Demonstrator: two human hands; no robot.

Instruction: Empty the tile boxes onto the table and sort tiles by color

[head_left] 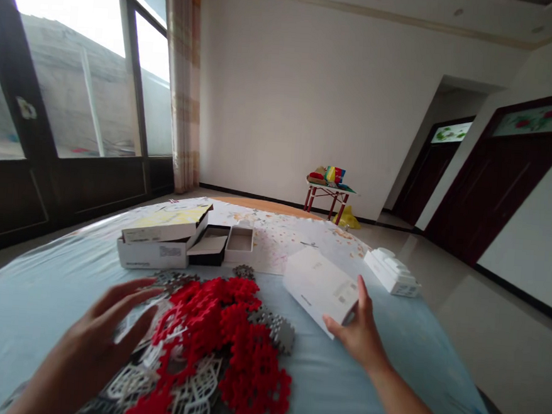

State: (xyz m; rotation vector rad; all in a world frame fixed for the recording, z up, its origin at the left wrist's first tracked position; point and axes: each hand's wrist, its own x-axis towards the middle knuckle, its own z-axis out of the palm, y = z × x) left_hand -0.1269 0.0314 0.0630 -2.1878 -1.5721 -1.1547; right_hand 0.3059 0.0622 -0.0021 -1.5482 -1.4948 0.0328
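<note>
My right hand [359, 329] grips one end of a white cardboard box [318, 285], thumb on the near side and fingers round the far side. The box is tilted over the cloth, to the right of a pile of red plastic gear-shaped pieces [229, 330]. White lattice pieces [197, 391] and grey toothed pieces [279, 330] lie among and under the red ones. My left hand [107, 327] hovers at the left edge of this pile, fingers apart and holding nothing. Whether its fingertips touch any pieces I cannot tell.
At the back left, flat white boxes [154, 249] are stacked beside a black open box [210, 243] and a small white tray [240, 238]. A white package [389, 272] sits near the right edge of the cloth-covered table [339, 388]. A small side table [329, 188] stands by the wall.
</note>
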